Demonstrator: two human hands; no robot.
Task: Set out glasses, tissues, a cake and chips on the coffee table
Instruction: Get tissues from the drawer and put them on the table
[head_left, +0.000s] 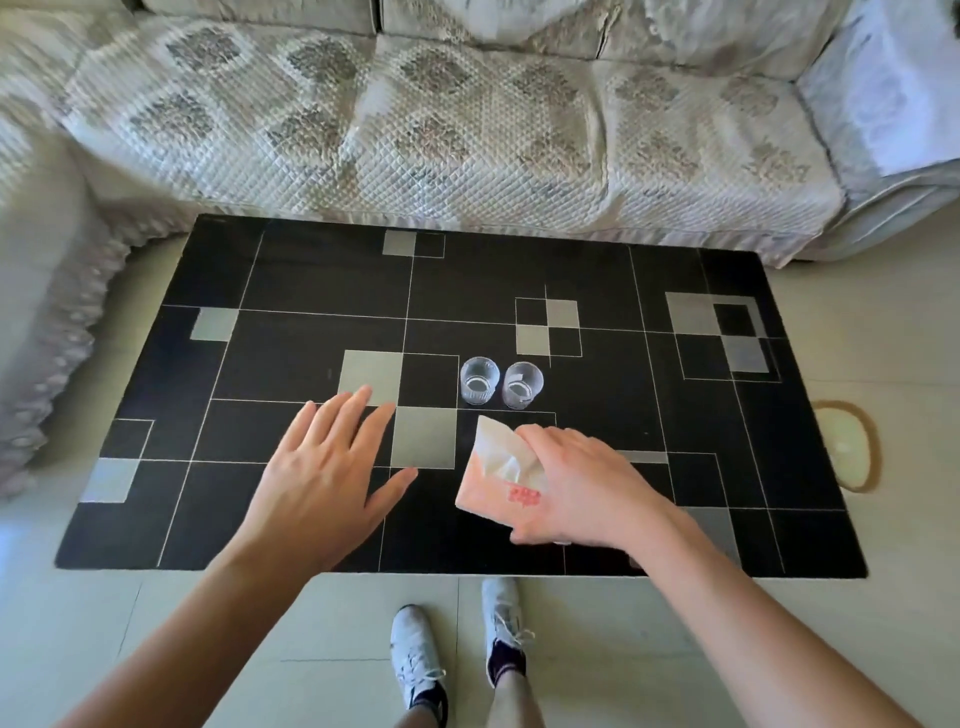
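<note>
Two glasses (501, 383) already stand mid-desk (311, 291); my right hand (582, 486) grips the tissue pack (498, 467) just in front of them, left hand (322, 467) flat and empty; cake and chips not yet out

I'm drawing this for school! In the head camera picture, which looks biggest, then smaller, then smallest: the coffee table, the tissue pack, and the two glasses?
1. coffee table, by far the largest.
2. tissue pack, held in the right hand; it is nearer the camera, which may enlarge it.
3. left glass and right glass: they look alike, so no ranking between them.
</note>
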